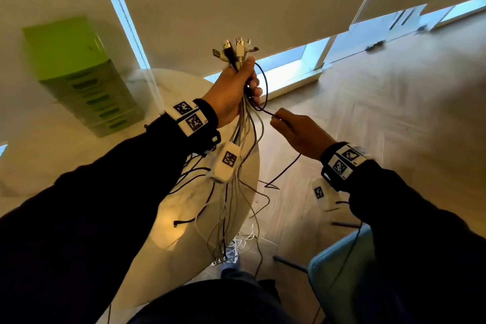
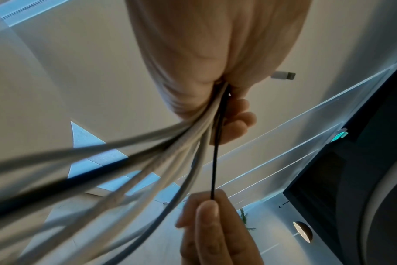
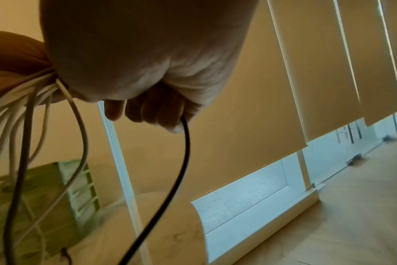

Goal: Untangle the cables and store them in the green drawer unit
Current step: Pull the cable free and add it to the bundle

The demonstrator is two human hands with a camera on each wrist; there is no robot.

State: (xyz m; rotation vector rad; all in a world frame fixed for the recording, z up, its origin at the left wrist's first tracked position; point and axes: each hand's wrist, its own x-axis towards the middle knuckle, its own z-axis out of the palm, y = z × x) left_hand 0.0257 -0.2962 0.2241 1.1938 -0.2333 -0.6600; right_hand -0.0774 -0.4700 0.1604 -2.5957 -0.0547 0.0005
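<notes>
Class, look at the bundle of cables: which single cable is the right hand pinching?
The thin black cable. The right hand pinches it apart from the bundle of mostly white and grey cables gripped by the left hand.

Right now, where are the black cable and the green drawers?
black cable [image 2: 215, 161], left wrist view, on its taut middle stretch.
green drawers [image 1: 63, 47], head view, on the top panel.

dark sleeves [image 1: 110, 205], tagged wristbands [image 1: 188, 117]

White and grey cables [image 1: 238, 137] bunched in the left hand's grip, 1 black cable [image 1: 265, 92] pinched by the right hand, green drawer unit [image 1: 79, 71], black-and-white checker tags [image 1: 188, 114] on wristbands, black sleeves [image 1: 105, 205], teal chair [image 1: 339, 271], beige blinds [image 1: 210, 8].
</notes>
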